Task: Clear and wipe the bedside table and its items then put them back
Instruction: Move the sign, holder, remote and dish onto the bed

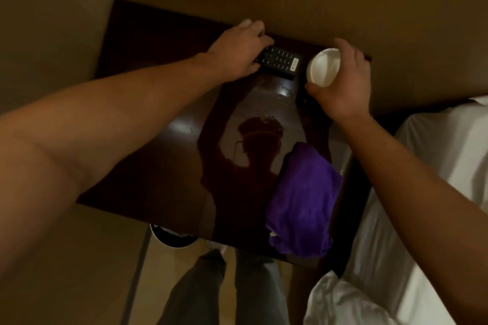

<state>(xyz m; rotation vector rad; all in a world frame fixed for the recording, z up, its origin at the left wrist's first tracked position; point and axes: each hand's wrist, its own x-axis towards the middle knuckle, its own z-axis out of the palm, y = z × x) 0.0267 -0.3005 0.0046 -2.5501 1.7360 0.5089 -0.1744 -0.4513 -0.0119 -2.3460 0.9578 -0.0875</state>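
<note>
The glossy dark wooden bedside worktop (163, 166) carries a crumpled purple cloth (303, 200) near its front, while the left hand (237, 50) closes on a black button remote (280, 60) and the right hand (343, 79) grips a white round dish (323, 67) at the wall edge, likely setting them back.

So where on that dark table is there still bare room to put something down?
The bedside table is bare over its left half and middle, between the remote and the purple cloth, though a few droplets sit there. The back edge by the wall is crowded: the left hand is on the remote, and the right hand grips a white dish. The cloth fills the near right corner.
</note>
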